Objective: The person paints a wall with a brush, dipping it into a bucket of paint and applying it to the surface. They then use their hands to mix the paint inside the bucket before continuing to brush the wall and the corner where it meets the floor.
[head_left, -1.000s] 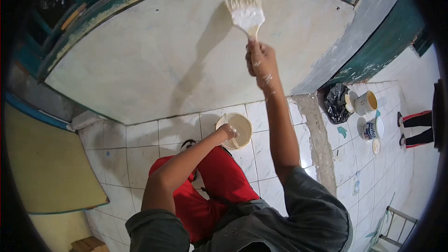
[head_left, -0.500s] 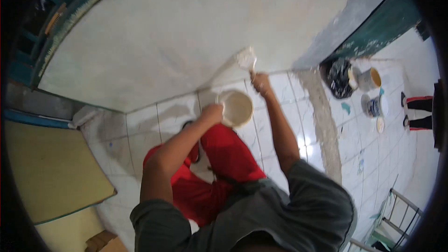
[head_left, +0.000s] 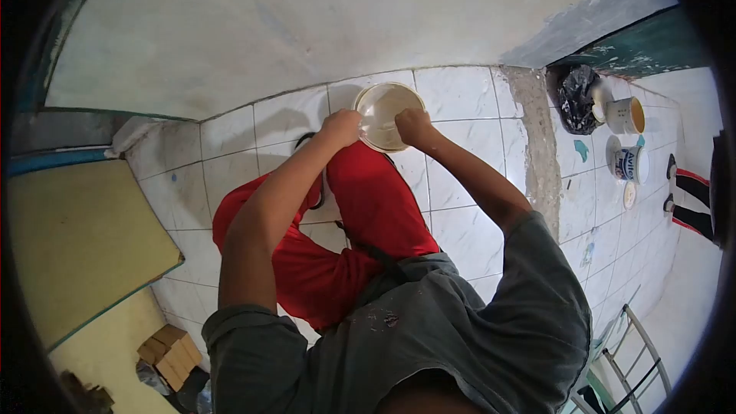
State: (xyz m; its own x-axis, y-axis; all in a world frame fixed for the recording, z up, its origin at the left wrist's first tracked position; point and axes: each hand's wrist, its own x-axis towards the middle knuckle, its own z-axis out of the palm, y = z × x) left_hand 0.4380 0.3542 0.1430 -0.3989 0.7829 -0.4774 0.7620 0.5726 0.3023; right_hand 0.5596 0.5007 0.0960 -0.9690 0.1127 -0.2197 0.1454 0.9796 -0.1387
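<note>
My left hand (head_left: 342,127) is closed on the near-left rim of a cream plastic bucket (head_left: 369,96), which is held in front of my knee. My right hand (head_left: 415,127) is in a fist over the right side of the bucket opening. It grips a paintbrush, whose head is down in the bucket and mostly hidden by the hand and hard to make out. Pale, wet-looking material coats the inside of the bucket. Beyond the bucket stands a whitish wall (head_left: 307,31) with a smooth, patchy coat.
White floor tiles (head_left: 468,149) are crossed by a rough cement strip (head_left: 537,130). To the right stand a black plastic bag (head_left: 576,100), two tubs and a lid. Another person's legs (head_left: 690,192) show at far right. A yellow board (head_left: 84,238) and cardboard box (head_left: 176,356) are left; a metal ladder-like frame (head_left: 640,353) is lower right.
My right hand has come down from the wall, bringing the paintbrush into the bucket. My left hand keeps hold of the rim. The camera view has shifted.
</note>
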